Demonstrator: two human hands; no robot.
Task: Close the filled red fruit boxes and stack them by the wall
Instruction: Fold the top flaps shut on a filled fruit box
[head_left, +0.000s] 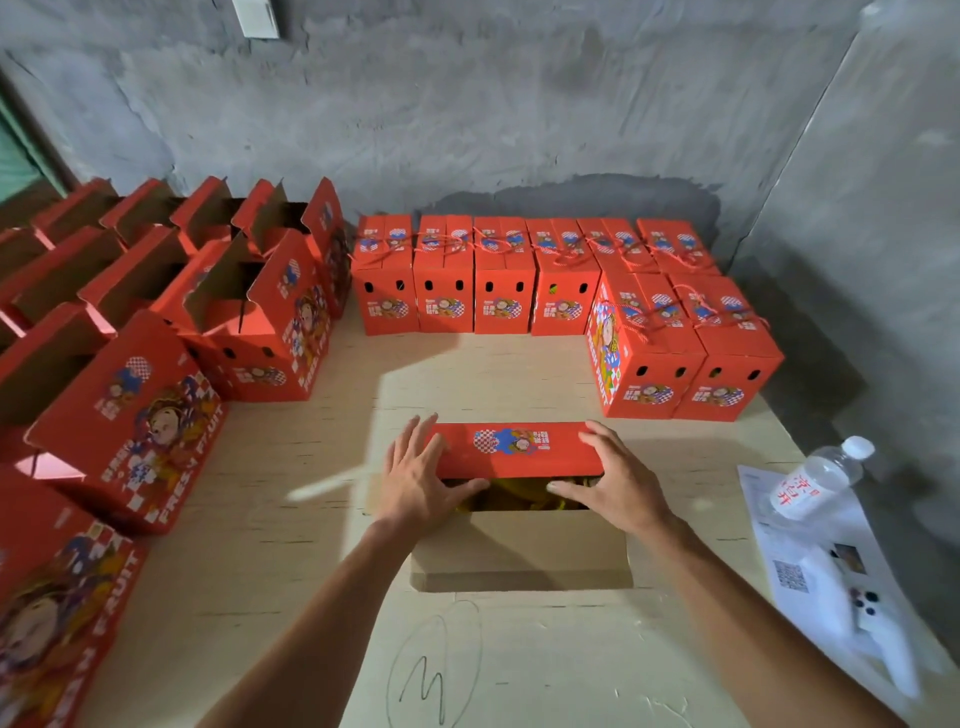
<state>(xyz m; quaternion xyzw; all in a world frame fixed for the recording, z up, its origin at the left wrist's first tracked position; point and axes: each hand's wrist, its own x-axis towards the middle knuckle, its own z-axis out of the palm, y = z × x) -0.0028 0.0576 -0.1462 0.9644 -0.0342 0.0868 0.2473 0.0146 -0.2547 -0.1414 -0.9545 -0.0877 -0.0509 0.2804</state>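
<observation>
"FRESH FRUIT" runs in white down the open red box (124, 426) at left and a closed box (605, 358) at right.

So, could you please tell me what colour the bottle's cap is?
White; the bottle's cap shows best in the head view, at the table's right edge.

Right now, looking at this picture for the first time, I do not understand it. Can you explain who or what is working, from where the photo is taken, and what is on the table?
There is no machine here. A person wears a camera on the head, so you look down at their own arms. The left hand and right hand press with straight fingers on the far red flap of an open box; something yellow shows inside. By the wall stand closed boxes tied with cord. On the left are open boxes. On the right lie a water bottle and papers, all on a wooden table.
</observation>
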